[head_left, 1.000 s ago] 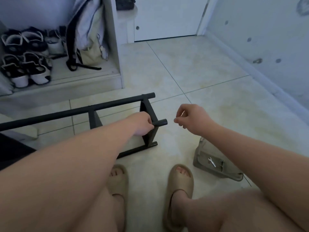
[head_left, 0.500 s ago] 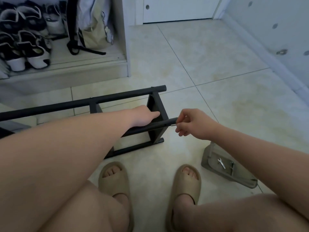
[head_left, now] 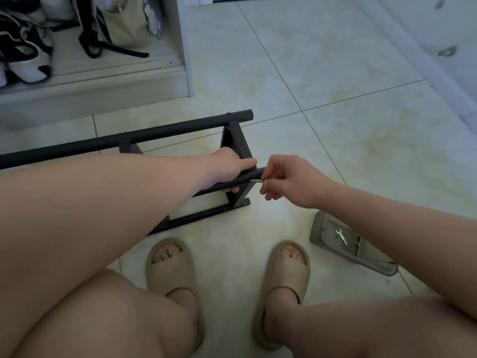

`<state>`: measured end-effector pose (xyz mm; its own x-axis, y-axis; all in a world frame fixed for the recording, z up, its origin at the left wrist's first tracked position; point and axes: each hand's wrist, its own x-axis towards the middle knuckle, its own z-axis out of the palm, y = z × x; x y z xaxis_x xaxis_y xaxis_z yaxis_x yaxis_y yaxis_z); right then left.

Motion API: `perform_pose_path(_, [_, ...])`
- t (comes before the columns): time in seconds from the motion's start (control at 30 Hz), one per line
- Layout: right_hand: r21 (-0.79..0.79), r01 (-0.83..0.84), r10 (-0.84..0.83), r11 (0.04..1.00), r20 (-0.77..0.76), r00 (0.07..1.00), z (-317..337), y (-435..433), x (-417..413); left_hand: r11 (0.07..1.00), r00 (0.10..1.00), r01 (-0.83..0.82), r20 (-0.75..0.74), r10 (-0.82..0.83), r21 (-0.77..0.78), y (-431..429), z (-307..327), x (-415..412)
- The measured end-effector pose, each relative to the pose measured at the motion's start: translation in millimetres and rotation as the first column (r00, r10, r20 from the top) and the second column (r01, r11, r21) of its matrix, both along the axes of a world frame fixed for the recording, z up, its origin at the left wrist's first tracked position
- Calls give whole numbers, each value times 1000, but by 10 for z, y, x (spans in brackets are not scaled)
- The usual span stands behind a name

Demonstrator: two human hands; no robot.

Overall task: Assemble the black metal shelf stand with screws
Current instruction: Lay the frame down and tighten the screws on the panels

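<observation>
Black metal is filling the left hand: its fingers are curling round the near tube of the shelf stand, gripping just short of the tube's open end. The right hand is sitting right beside it, thumb and forefinger pinching a thin silvery screw, though at this size it is hard telling screw from small key. Its tip is pointing at the tube's end and looking to be touching it. The remaining right fingers are curling loosely underneath, holding nothing.

The stand is lying on the pale tiled floor straight ahead of the person's feet. Its far rail is running off to the left edge, passing behind the left forearm, and its upright end piece is standing directly behind the left hand's knuckles. The bottom bar is resting on the tile just below both hands.

Beige slippers are sitting near that bar. To the right, under the right forearm, a grey tray is lying on the floor, with a small wrench in it. Far left, a white cabinet is holding black-and-white sneakers and a bag.
</observation>
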<state>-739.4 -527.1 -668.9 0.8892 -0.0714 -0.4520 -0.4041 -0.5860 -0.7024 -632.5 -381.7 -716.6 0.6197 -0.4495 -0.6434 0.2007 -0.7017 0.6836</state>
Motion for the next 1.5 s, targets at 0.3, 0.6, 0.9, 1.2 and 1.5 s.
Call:
perform_pose_path(0.3, [-85,-33,36,996,44,998,-6,56,-13,998,998,63,30,-63,12,17,54,-29])
perform_pose_path(0.6, [-108,-44,49,993,43,998,1,43,-2,998,998,49,35,-50,38,10,-1,-2])
perform_pose_path(0.9, [-223,-121,141,967,73,987,-43,95,-30,997,997,75,-8,-75,15,25,8,25])
perform_pose_path(1.2, [-221,-68,97,973,125,987,-199,209,-44,990,993,111,-60,-106,89,69,17,83])
perform_pose_path(1.5, [-51,94,-88,994,101,991,-237,241,-36,987,992,122,-50,-117,108,68,69,90])
